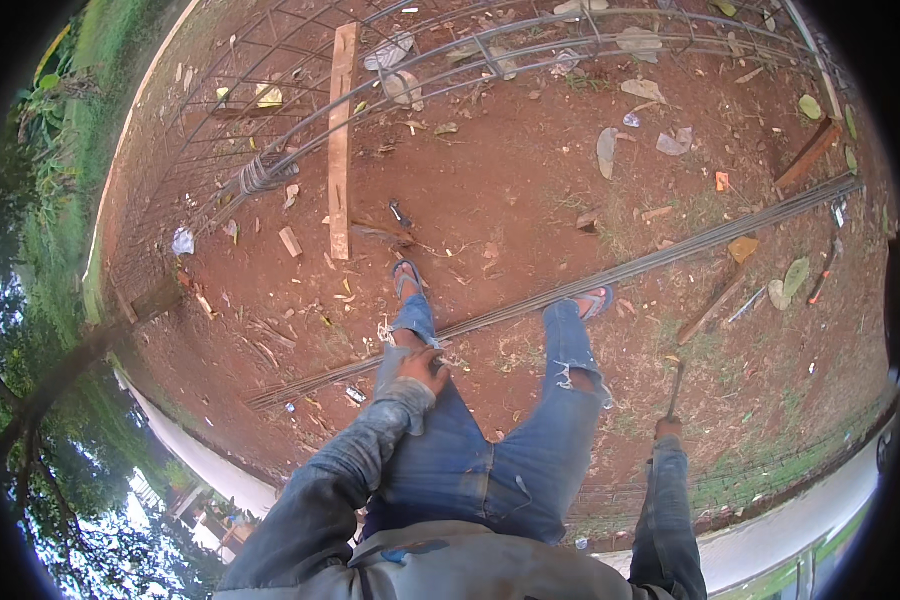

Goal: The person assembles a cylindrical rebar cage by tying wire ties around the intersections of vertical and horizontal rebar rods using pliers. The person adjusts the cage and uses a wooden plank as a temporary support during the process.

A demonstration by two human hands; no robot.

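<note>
My left hand (425,370) rests on my left thigh just above the knee, fingers laid over the jeans (440,440) and holding nothing. Out to the right, my right hand (668,428) is closed round the end of a thin dark rod-shaped tool (677,385); its exact kind is too small to make out. The tool points away from me, over the ground. A bundle of long thin steel rods (630,268) lies slantwise across the dirt, passing between my legs near my sandalled feet.
Beyond my feet stands a rebar cage (490,60), with a wooden plank (340,150) across it and coiled wire (267,175) bound at its left. Wood pieces (710,305), dry leaves and litter are strewn over red soil. A tree branch (80,360) shows at left.
</note>
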